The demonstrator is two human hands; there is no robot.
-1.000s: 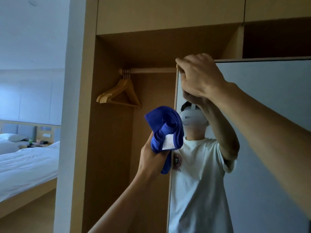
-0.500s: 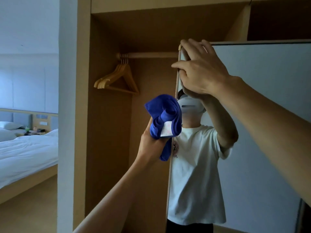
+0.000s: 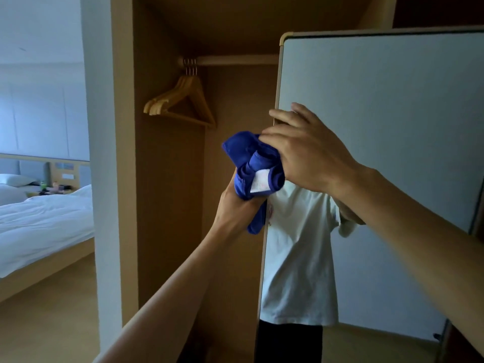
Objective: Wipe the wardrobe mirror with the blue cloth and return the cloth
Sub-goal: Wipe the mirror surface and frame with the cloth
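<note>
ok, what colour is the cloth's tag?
White tag on the blue cloth, clearest in head view.

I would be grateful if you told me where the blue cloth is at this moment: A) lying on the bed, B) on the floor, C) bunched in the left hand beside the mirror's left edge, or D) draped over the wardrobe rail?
C: the left hand has the blue cloth bunched in its grip, right beside the left edge of the mirror.

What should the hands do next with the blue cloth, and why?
Probably move the left hand rightward to press the blue cloth onto the mirror. The cloth is bunched beside the mirror's edge, not on the glass, with the right hand at that edge.
</note>
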